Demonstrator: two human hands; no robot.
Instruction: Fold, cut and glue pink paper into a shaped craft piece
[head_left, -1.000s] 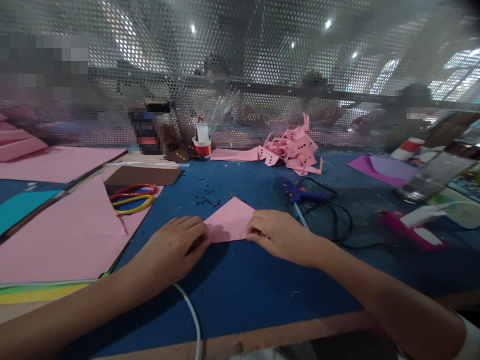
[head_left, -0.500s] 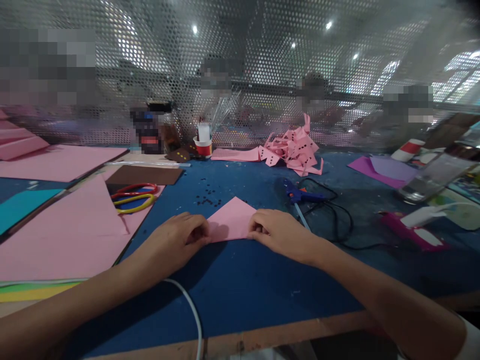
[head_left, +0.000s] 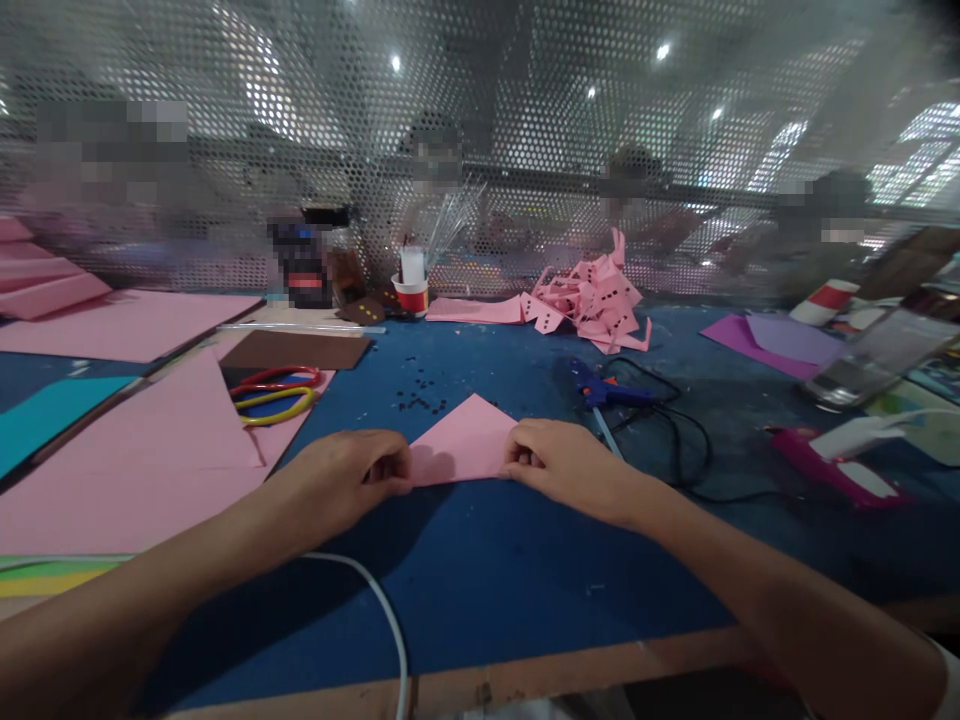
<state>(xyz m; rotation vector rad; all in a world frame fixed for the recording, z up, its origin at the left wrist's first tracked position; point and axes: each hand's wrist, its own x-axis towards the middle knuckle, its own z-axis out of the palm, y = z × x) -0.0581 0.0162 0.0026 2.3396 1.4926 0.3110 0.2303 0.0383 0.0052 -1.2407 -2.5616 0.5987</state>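
Pink paper: in the head view, a folded, roughly triangular sheet of pale pink paper (head_left: 466, 440) lay on the scuffed blue tabletop (head_left: 517, 585), its peak at 12 o'clock and its straight lower edge between both hands.
Left hand: the bare left hand (head_left: 356, 470) came in from 8 o'clock, knuckles up and fingers curled, thumb and fingertips pinching the sheet's 8 o'clock corner.
Right hand: the bare right hand (head_left: 551, 455) came in from 4 o'clock, back upward and fingers bent, thumb and forefinger pinching the 4 o'clock corner.
Change at the hands: compared with a second earlier, the left fingertips had slid outward toward 9 o'clock, baring more lower edge; the right hand had hardly moved.
Change at the sheet: it had kept its place and outline on the tabletop.
Around the sheet: a blue plastic glue gun (head_left: 615, 393) lay between 2 and 3 o'clock, a heap of dotted pink paper cut-outs (head_left: 596, 300) near 2, and a thin white cable (head_left: 389, 605) at 7.
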